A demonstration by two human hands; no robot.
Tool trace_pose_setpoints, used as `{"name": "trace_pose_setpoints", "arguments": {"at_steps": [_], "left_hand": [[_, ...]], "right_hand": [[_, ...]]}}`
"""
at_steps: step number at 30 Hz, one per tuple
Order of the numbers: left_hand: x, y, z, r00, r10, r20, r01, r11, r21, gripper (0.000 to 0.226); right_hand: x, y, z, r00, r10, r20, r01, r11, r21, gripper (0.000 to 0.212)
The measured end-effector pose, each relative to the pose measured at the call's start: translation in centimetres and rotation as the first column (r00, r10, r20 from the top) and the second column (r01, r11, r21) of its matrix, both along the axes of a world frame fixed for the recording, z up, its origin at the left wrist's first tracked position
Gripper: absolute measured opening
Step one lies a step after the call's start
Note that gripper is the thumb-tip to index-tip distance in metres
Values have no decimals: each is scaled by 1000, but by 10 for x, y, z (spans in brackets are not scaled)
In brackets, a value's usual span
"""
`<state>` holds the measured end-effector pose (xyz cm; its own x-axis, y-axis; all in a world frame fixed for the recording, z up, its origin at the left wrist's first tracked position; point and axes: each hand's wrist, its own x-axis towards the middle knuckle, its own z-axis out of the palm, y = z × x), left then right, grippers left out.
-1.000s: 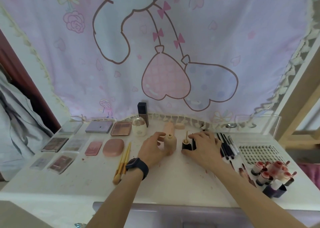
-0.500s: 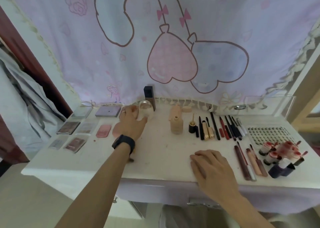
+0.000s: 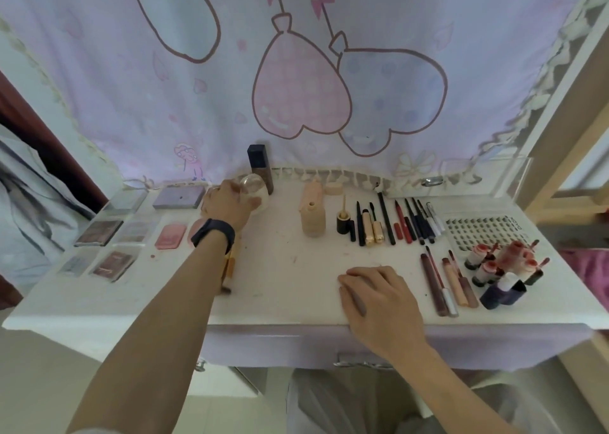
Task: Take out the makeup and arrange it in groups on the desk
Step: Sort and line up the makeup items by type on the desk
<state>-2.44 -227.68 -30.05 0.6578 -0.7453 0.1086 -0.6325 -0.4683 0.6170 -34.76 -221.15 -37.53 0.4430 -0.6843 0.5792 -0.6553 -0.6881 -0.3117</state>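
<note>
Fingers of my left hand meet the round bottle; I cannot tell whether they grip. My right hand lies relaxed on the desk, holding nothing

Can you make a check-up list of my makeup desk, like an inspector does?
Surface: white desk, faint reddish smudges.
Job's things: palettes left; beige bottle centre; pencils and tubes in a row; lip glosses and small bottles right; lash tray behind those.
Clutter: nothing seen.
Grips: left hand at round bottle, hold unclear; right hand flat on desk's front.
Cables: nothing seen.
Surroundings: cartoon curtain behind, wooden frame right.
</note>
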Motion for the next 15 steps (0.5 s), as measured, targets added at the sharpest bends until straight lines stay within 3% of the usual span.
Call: {"name": "trace_pose_setpoints", "arguments": {"at_steps": [7, 11, 13, 15], "left_hand": [[-13, 33, 0, 966, -47, -254, -10, 976, -217, 44], [-47, 66, 10, 857, -181, -483, -126, 835, -536, 26], [-72, 84, 12, 806, -255, -534, -141, 794, -591, 25], [-98, 100, 11, 751, -305, -586, -119, 810, -574, 34]], "right_hand": [[-1, 1, 3, 1000, 2, 9, -2, 1000, 4, 18], [-1, 1, 6, 1000, 6, -7, -5, 999, 37, 20], [-2, 1, 12, 1000, 13, -11, -12, 998, 69, 20], [-2, 1, 20, 999, 33, 34, -38, 986, 164, 20]]}}
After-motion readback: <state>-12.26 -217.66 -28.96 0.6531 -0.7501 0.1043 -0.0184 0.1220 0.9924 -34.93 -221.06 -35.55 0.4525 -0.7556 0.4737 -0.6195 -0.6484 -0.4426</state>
